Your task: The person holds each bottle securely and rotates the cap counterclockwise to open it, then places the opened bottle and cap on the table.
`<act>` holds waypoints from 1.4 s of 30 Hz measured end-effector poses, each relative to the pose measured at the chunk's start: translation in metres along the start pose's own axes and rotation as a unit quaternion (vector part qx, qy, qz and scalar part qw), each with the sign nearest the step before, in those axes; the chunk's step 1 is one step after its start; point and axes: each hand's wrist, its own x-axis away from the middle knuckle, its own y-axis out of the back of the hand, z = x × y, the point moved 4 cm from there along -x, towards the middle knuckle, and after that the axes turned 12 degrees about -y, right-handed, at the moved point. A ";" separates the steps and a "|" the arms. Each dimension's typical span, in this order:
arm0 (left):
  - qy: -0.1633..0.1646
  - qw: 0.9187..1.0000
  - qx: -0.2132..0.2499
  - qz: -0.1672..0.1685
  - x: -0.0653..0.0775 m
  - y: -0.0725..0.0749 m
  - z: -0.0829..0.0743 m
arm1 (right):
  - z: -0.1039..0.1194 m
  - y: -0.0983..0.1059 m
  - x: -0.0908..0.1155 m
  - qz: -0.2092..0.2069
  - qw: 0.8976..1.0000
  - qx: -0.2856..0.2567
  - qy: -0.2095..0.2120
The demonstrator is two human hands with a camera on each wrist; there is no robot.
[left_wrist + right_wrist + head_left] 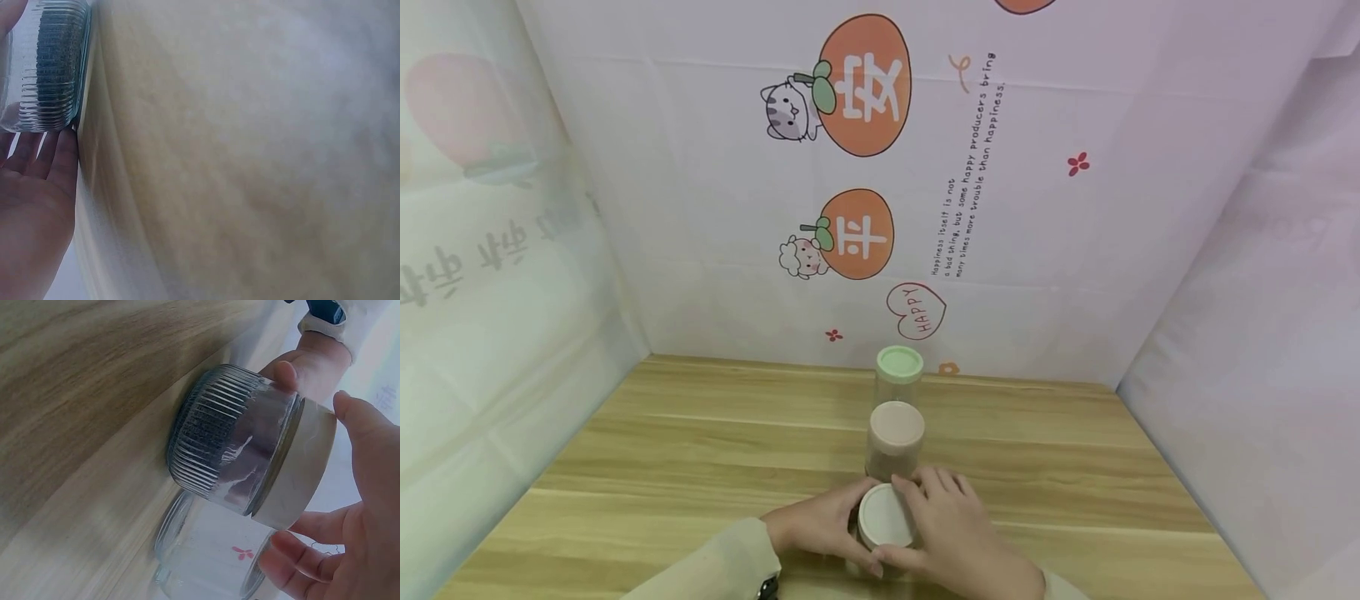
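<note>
A glass jar [237, 437] with a ribbed lower part and a cream lid [883, 515] stands on the wooden table near the person. Something dark shows through its ribbed glass. My left hand [820, 521] grips the jar's body from the left, thumb on the near side and fingers round the far side. On the right, my right hand [958, 529] holds the lid's rim between thumb and fingers. In the right wrist view the lid sits on the jar's mouth, with the right thumb at its near edge.
Just behind the held jar is a clear jar with a pink lid [897, 425]. Farther back, close to the rear cloth wall [1022, 275], stands another with a green lid [899, 363]. Printed cloth hangs at both sides of the wooden table [737, 450].
</note>
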 end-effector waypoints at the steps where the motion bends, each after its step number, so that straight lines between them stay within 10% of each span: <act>1: 0.000 1.000 0.001 0.000 0.000 0.000 0.000 | 0.000 0.000 0.000 0.004 1.000 -0.001 -0.002; 18: 0.005 1.000 -0.014 -0.002 0.003 0.002 -0.001 | -0.007 -0.002 -0.012 0.114 0.991 -0.063 0.004; 31: 0.009 1.000 -0.012 -0.001 0.002 0.002 0.001 | -0.024 0.002 -0.025 0.198 0.955 -0.196 0.107; 42: 0.001 1.000 0.002 0.002 0.000 0.001 -0.001 | -0.022 0.003 -0.024 0.213 0.949 -0.190 0.134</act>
